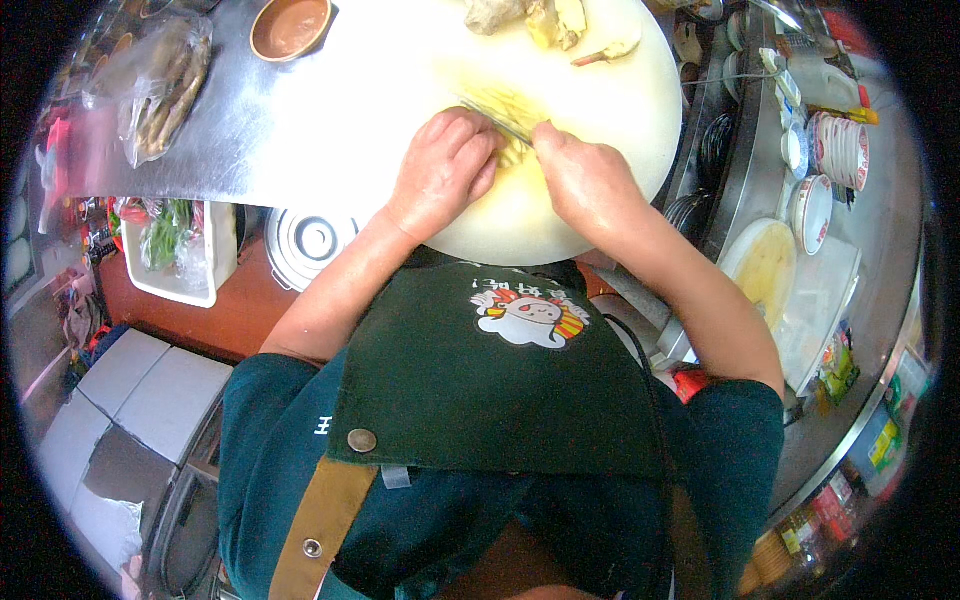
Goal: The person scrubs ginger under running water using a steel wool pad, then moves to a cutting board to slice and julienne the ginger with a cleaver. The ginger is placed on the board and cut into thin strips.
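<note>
A round pale cutting board (630,112) lies before me. My right hand (585,172) grips a knife (495,120) whose narrow edge shows between my hands; its handle is hidden in my fist. My left hand (450,165), fingers curled, rests on the board against the blade's near side, above thin yellow strips, apparently cut ginger (514,155). More pale yellow strips (517,101) lie beyond the blade, partly washed out by glare. Towards the board's far edge are a knobbly piece of ginger root (489,15), peeled yellow pieces (551,26) and a reddish-tipped piece (607,52).
On the steel counter (240,150) stand a brown bowl (291,28) and a clear plastic bag of long brownish food (169,105). Below left are a white bin of bagged greens (214,262) and a round lid (311,240). Stacked bowls (840,150) stand on the right.
</note>
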Demonstrator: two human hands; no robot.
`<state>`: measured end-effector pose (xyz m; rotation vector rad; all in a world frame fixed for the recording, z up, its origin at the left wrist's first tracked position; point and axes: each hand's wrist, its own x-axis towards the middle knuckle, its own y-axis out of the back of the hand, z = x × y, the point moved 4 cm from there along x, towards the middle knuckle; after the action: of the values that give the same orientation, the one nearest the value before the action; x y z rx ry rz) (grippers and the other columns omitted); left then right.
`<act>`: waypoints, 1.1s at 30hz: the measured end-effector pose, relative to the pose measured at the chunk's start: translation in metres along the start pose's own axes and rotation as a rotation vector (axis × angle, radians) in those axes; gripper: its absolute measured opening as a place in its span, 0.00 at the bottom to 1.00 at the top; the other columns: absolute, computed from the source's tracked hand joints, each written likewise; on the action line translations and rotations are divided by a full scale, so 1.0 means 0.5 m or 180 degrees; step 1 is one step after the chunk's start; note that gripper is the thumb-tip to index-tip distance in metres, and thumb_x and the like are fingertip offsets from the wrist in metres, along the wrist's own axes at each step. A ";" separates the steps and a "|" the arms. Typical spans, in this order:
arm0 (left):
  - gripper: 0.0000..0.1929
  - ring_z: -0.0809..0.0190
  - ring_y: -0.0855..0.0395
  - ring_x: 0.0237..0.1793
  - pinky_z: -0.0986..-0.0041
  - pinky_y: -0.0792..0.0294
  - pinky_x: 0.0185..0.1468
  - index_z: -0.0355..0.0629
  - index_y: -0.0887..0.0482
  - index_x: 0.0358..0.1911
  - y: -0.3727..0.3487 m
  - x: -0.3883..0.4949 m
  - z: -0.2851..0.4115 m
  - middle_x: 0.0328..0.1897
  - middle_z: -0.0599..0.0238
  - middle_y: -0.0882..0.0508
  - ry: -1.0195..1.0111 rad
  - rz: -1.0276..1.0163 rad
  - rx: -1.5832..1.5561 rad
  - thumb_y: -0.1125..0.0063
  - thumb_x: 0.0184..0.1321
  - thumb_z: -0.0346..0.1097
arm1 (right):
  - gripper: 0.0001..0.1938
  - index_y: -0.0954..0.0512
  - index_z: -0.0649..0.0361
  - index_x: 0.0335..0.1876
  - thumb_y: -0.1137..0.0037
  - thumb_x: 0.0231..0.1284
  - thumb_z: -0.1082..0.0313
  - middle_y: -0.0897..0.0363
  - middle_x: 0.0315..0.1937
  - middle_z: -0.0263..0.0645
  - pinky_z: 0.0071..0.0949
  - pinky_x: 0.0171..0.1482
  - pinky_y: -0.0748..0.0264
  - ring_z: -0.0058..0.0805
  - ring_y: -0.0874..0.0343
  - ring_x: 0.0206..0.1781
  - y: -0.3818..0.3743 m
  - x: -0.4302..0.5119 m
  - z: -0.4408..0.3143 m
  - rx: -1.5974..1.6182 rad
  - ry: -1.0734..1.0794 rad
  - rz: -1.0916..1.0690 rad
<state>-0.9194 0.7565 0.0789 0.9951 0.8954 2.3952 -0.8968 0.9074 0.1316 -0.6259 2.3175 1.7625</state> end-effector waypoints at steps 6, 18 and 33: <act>0.14 0.50 0.23 0.46 0.61 0.28 0.51 0.40 0.20 0.37 0.003 0.005 0.001 0.42 0.59 0.21 -0.0167 0.0090 0.0044 0.37 0.44 0.29 | 0.07 0.31 0.64 0.41 0.55 0.64 0.69 0.19 0.33 0.54 0.44 0.42 0.22 0.52 0.18 0.40 0.030 -0.011 0.001 -0.0005 -0.0020 -0.0010; 0.13 0.51 0.23 0.46 0.61 0.28 0.50 0.40 0.20 0.38 0.000 -0.004 0.001 0.42 0.58 0.21 -0.0141 0.0059 0.0020 0.36 0.45 0.29 | 0.07 0.30 0.64 0.42 0.54 0.64 0.69 0.20 0.30 0.55 0.46 0.39 0.23 0.54 0.19 0.36 0.020 -0.007 -0.011 0.0111 0.0050 0.0136; 0.14 0.48 0.22 0.45 0.60 0.29 0.49 0.41 0.21 0.38 0.027 -0.014 0.015 0.42 0.57 0.19 -0.0080 0.0071 -0.0044 0.35 0.45 0.27 | 0.08 0.32 0.65 0.42 0.52 0.64 0.69 0.20 0.29 0.55 0.47 0.37 0.23 0.55 0.19 0.34 -0.039 -0.004 0.020 0.0361 0.0079 0.0415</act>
<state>-0.9109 0.7460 0.0891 1.0328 0.8621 2.3987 -0.8879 0.9134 0.1124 -0.4911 2.5067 1.6689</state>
